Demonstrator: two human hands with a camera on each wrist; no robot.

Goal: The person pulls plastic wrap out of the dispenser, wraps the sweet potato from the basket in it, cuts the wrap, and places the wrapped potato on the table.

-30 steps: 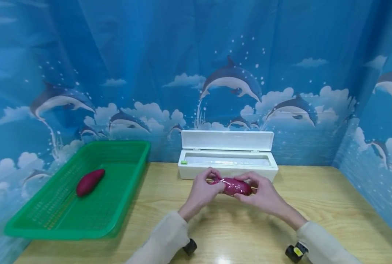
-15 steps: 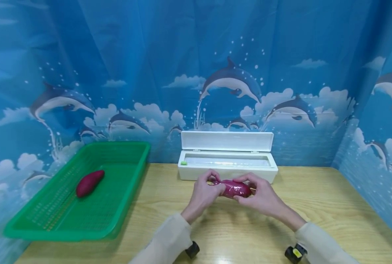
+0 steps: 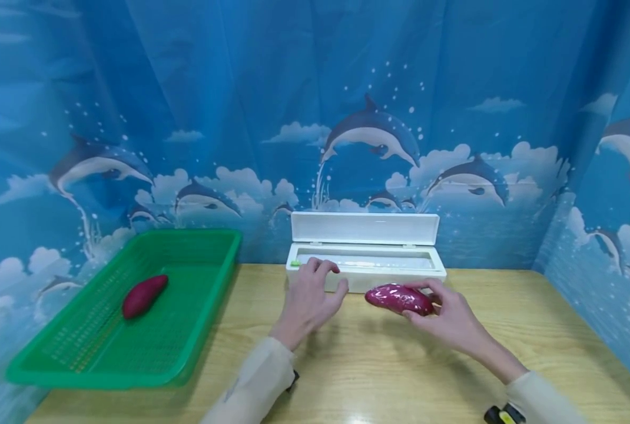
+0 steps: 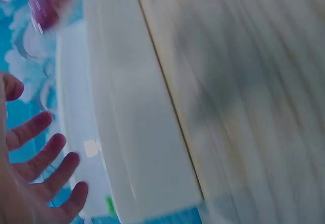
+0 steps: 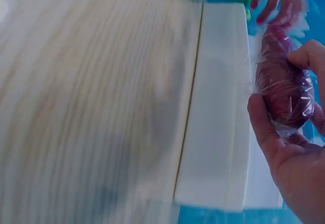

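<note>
On the left of the head view, a green basket holds one bare sweet potato, tilted with its upper end to the right. At centre stands a white box, its lid raised, a pale glossy surface inside and a green piece at its left end. Right of centre, before the box, your right hand pinches the film-wrapped sweet potato by its right end; its long axis slopes gently down rightward, its free tip pointing left. Your left hand, fingers loosely bent and spread, holds nothing.
</note>
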